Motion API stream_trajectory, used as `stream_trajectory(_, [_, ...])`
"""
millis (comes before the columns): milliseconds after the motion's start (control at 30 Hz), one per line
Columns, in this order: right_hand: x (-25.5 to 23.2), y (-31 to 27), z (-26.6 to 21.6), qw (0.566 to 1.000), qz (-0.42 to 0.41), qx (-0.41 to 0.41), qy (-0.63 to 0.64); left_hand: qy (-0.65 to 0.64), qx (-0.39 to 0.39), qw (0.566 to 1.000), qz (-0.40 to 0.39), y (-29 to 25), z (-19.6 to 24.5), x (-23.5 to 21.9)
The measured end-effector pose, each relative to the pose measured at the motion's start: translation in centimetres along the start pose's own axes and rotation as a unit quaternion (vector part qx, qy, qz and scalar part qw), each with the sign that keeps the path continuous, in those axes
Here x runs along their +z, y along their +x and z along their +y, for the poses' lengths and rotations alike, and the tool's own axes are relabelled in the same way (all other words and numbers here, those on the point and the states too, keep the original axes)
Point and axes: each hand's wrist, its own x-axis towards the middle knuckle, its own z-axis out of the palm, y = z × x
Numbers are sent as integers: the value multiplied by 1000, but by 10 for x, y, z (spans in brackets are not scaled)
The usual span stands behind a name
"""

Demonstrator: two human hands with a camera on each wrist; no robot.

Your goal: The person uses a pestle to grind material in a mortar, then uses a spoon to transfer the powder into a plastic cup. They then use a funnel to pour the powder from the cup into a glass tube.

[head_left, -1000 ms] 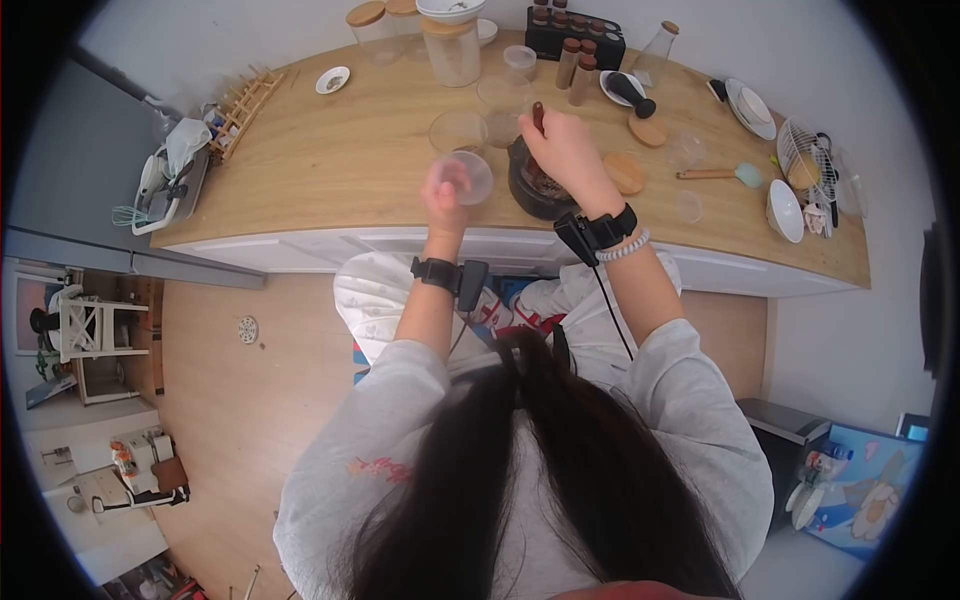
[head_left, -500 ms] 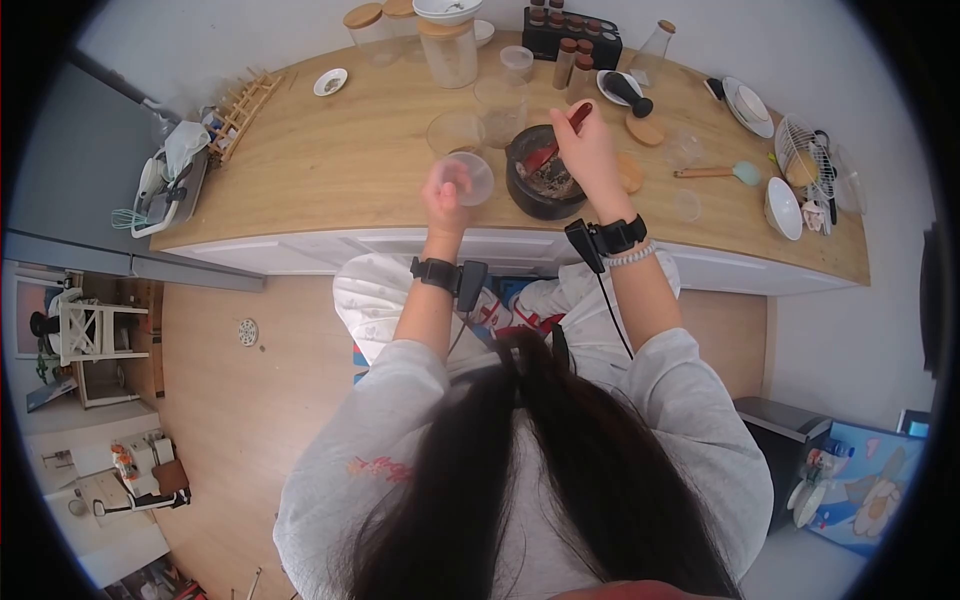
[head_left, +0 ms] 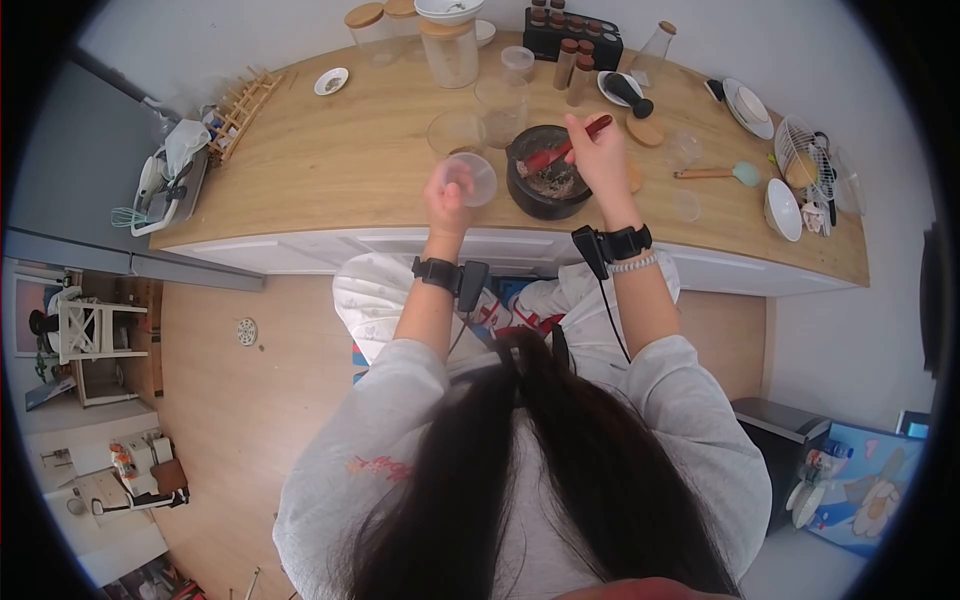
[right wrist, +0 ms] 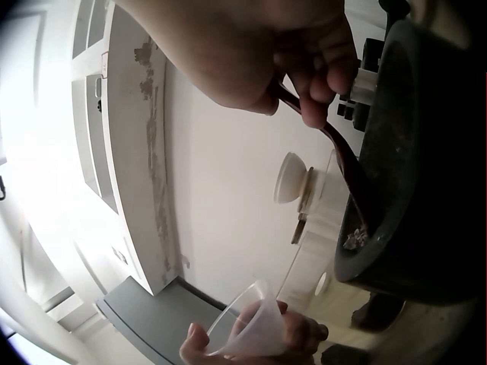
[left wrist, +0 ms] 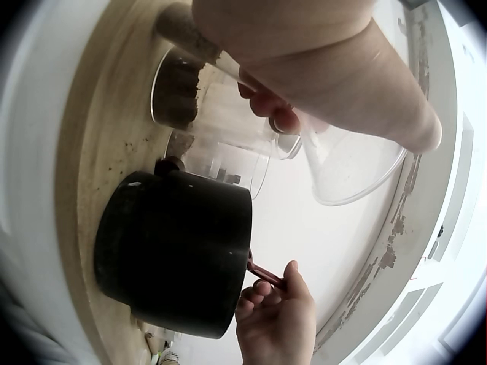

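Observation:
My left hand (head_left: 447,198) holds a clear plastic cup (head_left: 474,180) by its side, just left of the black mortar (head_left: 545,195). The cup's rim faces up and right in the head view. My right hand (head_left: 600,160) pinches the handle of a dark red spoon (head_left: 560,150) above the mortar's right side. The spoon slants down to the left, its broad end inside the mortar. In the right wrist view the spoon (right wrist: 346,156) reaches grey-brown crumbly bits (right wrist: 355,239) near the wall. The mortar's thick side hides its bottom in the left wrist view.
Behind the mortar stand clear glass containers (head_left: 500,110), one holding brown powder (left wrist: 179,91). A black pestle (head_left: 628,94) lies on a white plate at the back right. Wooden lids (head_left: 646,128), a pale green spatula (head_left: 745,174) and a white bowl (head_left: 784,210) sit farther right.
My right hand has moved right, and the spoon has swung from nearly upright to a slant across the mortar. My left hand keeps the cup in nearly the same place.

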Motion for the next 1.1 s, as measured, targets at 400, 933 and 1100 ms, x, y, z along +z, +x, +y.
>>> stream_trajectory(400, [-5, 0, 4, 999, 6, 44, 23, 28, -4, 1000, -12, -1, 5, 2])
stream_trajectory(933, [-13, 1, 17, 992, 8, 113, 51, 2, -2, 1000, -14, -1, 1, 2])
stream_trajectory(1100, [-14, -1, 16, 992, 13, 115, 57, 2, -5, 1000, -14, -1, 2, 2])
